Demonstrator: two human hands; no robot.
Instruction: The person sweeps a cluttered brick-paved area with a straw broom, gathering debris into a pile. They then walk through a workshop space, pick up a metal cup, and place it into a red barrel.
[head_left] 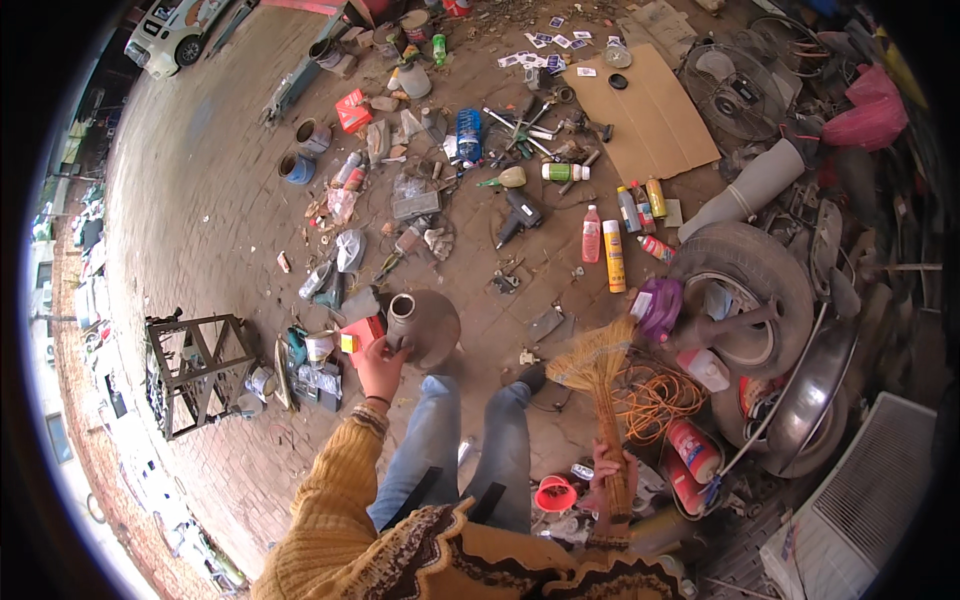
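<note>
In my right hand (610,472) is a straw broom (592,372), gripped by its handle, its bristles fanned out ahead of me on the right. My left hand (380,370) reaches down in front of my left knee, fingers bent against the neck of a dark, round-bellied vessel (435,325) with an open mouth. A red box (358,336) with a yellow patch lies just left of the vessel, close to my left fingers. Where the fingertips press is partly hidden.
A metal frame (195,365) stands at left. Tyres (745,290), orange cord (660,405) and a grey grille unit (860,480) crowd the right. Ahead lie a heat gun (520,215), a yellow spray can (613,258), a pink bottle (591,235), tools and flattened cardboard (640,115).
</note>
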